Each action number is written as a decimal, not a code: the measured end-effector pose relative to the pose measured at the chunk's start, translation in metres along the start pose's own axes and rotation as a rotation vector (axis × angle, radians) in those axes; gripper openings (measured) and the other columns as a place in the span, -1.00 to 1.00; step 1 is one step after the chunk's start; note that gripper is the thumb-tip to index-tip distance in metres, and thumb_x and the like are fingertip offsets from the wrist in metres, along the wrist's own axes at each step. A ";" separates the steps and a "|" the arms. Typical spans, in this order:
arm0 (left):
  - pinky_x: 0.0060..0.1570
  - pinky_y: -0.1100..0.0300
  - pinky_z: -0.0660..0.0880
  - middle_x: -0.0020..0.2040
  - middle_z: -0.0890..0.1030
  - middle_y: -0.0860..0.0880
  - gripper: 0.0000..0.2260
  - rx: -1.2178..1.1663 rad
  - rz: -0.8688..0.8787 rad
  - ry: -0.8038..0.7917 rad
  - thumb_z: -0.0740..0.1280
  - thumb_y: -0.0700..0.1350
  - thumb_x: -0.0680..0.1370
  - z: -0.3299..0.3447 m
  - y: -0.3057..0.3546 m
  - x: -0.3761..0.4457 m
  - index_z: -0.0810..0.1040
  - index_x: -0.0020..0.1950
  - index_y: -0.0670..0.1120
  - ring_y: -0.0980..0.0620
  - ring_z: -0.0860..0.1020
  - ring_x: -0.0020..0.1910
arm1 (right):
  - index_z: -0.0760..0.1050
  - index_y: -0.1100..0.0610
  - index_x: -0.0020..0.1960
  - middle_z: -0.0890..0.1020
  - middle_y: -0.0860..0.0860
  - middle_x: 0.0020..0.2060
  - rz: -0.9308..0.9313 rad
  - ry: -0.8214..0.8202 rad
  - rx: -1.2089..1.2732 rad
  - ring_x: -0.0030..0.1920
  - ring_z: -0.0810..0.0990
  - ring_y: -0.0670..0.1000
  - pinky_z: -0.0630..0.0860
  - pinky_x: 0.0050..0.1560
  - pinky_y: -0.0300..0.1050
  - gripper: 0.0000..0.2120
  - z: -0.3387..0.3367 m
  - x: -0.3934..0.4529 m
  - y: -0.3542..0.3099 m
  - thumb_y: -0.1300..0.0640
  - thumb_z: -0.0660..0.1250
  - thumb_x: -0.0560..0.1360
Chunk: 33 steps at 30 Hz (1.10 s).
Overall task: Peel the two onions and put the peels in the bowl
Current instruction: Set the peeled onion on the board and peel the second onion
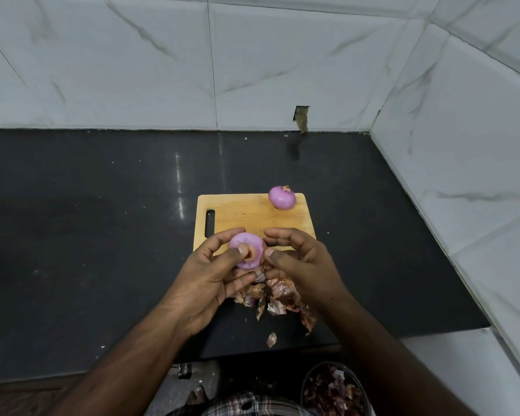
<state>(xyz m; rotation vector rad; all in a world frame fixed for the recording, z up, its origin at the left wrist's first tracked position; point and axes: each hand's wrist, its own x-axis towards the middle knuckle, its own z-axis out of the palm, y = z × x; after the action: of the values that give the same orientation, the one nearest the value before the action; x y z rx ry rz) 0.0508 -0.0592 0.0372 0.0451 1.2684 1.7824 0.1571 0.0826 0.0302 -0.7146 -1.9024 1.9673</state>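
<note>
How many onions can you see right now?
2. One onion is held in the left hand over the near edge of the cutting board; the other onion sits at the board's far right corner. None seems hidden.

Worktop: dark polished stone, glossy. Chopping board: pale smooth wood, matt. Wall tiles: glazed white marble-look. Onion peels: dry, papery.

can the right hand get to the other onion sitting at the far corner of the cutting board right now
Probably yes. The right hand is open and holds nothing, and bare cutting board lies between it and the peeled onion at the far right corner. The left hand alone grips the second onion.
</note>
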 end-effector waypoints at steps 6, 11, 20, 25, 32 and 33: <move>-0.06 0.11 0.68 0.04 0.71 -0.25 -0.51 0.076 0.059 -0.012 0.49 -0.23 0.36 0.000 -0.002 -0.001 0.58 0.30 -0.07 -0.11 0.71 -0.02 | 0.62 0.14 0.07 0.68 0.11 -0.02 0.071 0.093 -0.011 -0.08 0.74 0.11 0.70 -0.11 0.08 -0.85 0.007 0.005 -0.002 0.23 0.46 0.50; -0.03 0.07 0.67 0.04 0.71 -0.25 -0.50 0.074 0.061 0.001 0.49 -0.25 0.35 -0.002 -0.001 0.000 0.58 0.29 -0.08 -0.11 0.71 -0.03 | 0.66 0.19 -0.02 0.72 0.13 -0.11 0.050 0.113 -0.010 -0.12 0.74 0.12 0.69 -0.11 0.01 -0.85 0.005 0.004 0.003 0.38 0.37 0.50; 0.00 0.02 0.64 0.07 0.70 -0.26 -0.47 0.140 0.121 0.026 0.50 -0.23 0.33 -0.001 -0.003 0.000 0.57 0.29 -0.06 -0.23 0.68 0.09 | 0.64 0.10 0.03 0.71 0.03 -0.12 0.037 0.149 -0.092 -0.12 0.73 0.06 0.70 -0.16 0.04 -0.83 0.007 0.002 0.002 0.27 0.48 0.46; 0.01 0.00 0.66 0.06 0.70 -0.27 -0.51 0.179 0.129 0.025 0.50 -0.27 0.38 -0.002 -0.006 0.000 0.57 0.30 -0.05 -0.25 0.69 0.06 | 0.62 0.10 -0.02 0.70 0.10 -0.27 0.034 0.184 -0.168 -0.25 0.72 0.17 0.67 -0.13 0.26 -0.80 0.007 0.003 0.002 0.36 0.37 0.46; -0.01 0.03 0.68 0.15 0.67 -0.28 -0.54 0.053 0.056 0.007 0.46 -0.27 0.43 -0.006 -0.005 0.001 0.54 0.32 -0.10 -0.24 0.67 0.12 | 0.63 -0.04 -0.13 0.70 -0.04 -0.31 0.058 0.184 -0.364 -0.27 0.68 0.04 0.67 -0.12 0.17 -0.85 0.000 0.005 0.010 0.16 0.38 0.35; -0.01 0.03 0.67 0.15 0.67 -0.28 -0.53 0.042 0.041 0.000 0.46 -0.24 0.42 -0.007 -0.004 0.001 0.54 0.32 -0.09 -0.24 0.67 0.12 | 0.64 -0.03 -0.13 0.70 -0.07 -0.31 0.064 0.168 -0.398 -0.29 0.66 -0.04 0.67 -0.13 0.08 -0.87 -0.001 0.004 0.010 0.16 0.40 0.36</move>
<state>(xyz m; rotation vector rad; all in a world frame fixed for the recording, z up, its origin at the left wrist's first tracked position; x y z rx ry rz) 0.0495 -0.0634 0.0301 0.0960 1.3134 1.7908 0.1556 0.0849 0.0201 -1.0218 -2.2096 1.5161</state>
